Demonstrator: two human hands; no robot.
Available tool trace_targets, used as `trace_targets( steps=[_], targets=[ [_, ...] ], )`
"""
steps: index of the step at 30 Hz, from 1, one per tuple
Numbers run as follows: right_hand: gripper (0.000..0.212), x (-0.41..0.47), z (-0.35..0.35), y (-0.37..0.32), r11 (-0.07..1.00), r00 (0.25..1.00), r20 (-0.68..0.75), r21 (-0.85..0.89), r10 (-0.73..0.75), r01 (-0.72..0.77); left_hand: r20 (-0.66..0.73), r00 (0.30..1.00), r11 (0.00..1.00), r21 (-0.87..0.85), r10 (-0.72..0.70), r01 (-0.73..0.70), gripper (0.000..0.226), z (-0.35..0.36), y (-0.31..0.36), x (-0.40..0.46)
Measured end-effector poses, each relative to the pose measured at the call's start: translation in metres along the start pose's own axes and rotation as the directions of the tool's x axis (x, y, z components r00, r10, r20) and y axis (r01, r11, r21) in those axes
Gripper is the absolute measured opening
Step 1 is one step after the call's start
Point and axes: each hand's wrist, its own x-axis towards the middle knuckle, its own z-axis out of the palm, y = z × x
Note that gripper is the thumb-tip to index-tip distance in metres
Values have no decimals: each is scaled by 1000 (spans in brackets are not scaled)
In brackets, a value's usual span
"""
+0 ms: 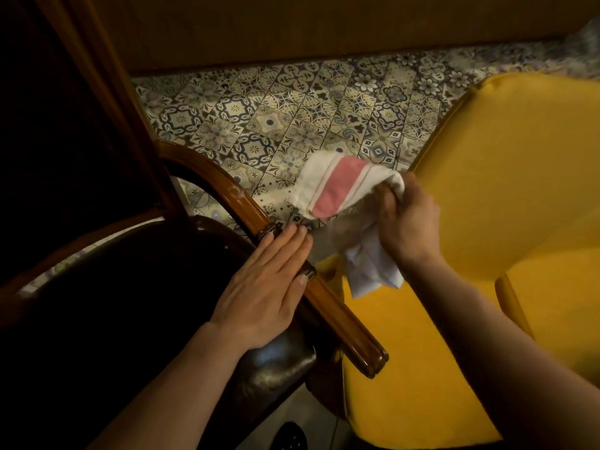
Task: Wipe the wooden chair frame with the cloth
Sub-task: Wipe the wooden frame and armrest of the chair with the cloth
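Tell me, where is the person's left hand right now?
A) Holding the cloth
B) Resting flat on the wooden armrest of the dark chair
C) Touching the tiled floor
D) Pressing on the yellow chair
B: the left hand lies flat, fingers stretched out, on the wooden armrest, while the right hand holds the cloth.

A yellow upholstered chair [487,177] is being shown at right on a patterned tile floor [292,108], with a dark wooden panel [324,24] standing behind.
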Motion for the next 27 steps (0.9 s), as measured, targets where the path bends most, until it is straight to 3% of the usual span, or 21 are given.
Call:
trace_targets(
  steps=[3, 6, 9, 12, 16, 18, 27],
  targets=[
    [20, 32, 27, -31, 999, 993, 113, 39, -32, 27, -1, 1000, 1000, 20, -2, 2, 60, 2, -2, -1],
    [35, 43, 58, -64, 974, 902, 372, 34, -219, 223, -5, 1000, 1000, 22, -2, 2, 59, 3, -1, 1],
    [47, 38, 82, -83, 852, 660, 612, 43, -436, 522, -9, 1000, 1000, 19, -13, 13, 59, 5, 0, 1],
    [61, 37, 96, -80, 746, 389, 821, 66, -419, 663, -13, 1000, 999, -36, -17, 16, 60, 5, -2, 0],
    [62, 47, 102, -72, 673, 260, 865, 115, -429, 730, -18, 1000, 998, -59, 7, -8, 60, 6, -6, 1],
    [59, 52, 110, -76, 636, 259, 845, 119, -468, 762, -15, 1000, 999, -51, 16, -17, 60, 8, -8, 1],
    [52, 78, 180, -123, 672, 365, 808, 51, -463, 739, -49, 998, 998, -43, 34, -36, 53, 13, -14, 4]
  ],
)
